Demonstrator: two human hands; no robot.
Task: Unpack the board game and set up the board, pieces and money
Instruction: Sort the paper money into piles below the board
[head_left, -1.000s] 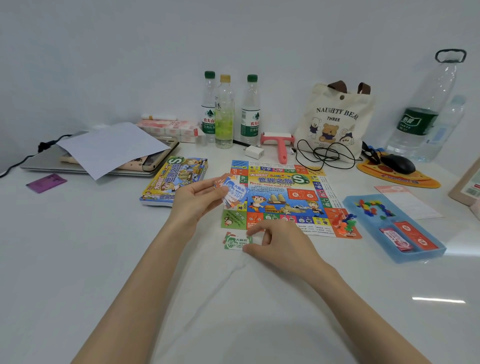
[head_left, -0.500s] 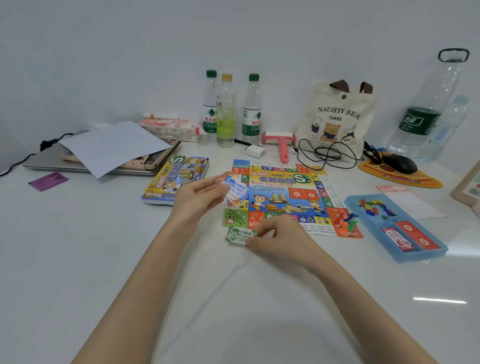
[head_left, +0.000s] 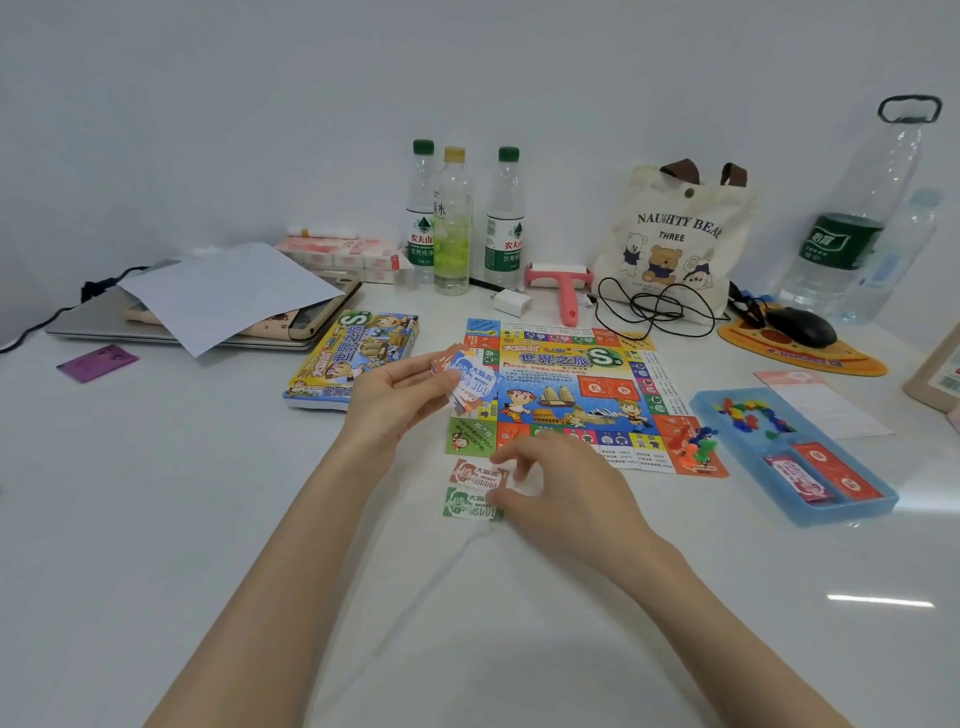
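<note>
The colourful game board (head_left: 571, 384) lies unfolded in the middle of the white table (head_left: 208, 519). My left hand (head_left: 395, 400) grips a fanned stack of paper money (head_left: 470, 382) over the board's left edge. Just in front of the board lie a red note (head_left: 470, 474) and a green note (head_left: 465, 506), one above the other. My right hand (head_left: 561, 488) hovers over their right ends, index fingertip on the red note and thumb on the green one. Small coloured pieces (head_left: 693, 447) sit on the board's near right corner.
The game box (head_left: 353, 364) lies left of the board. A blue tray (head_left: 852, 512) on the right holds more pieces (head_left: 753, 415) and red card packs (head_left: 831, 467). Bottles (head_left: 452, 223), a tote bag (head_left: 670, 239), a roller (head_left: 563, 283), cables, a mouse (head_left: 802, 325) and a laptop (head_left: 156, 322) under paper line the back.
My right hand has moved slightly right and down. Where it pinched a green note, a red note and a green note now lie spread apart on the table. My left hand stays put.
</note>
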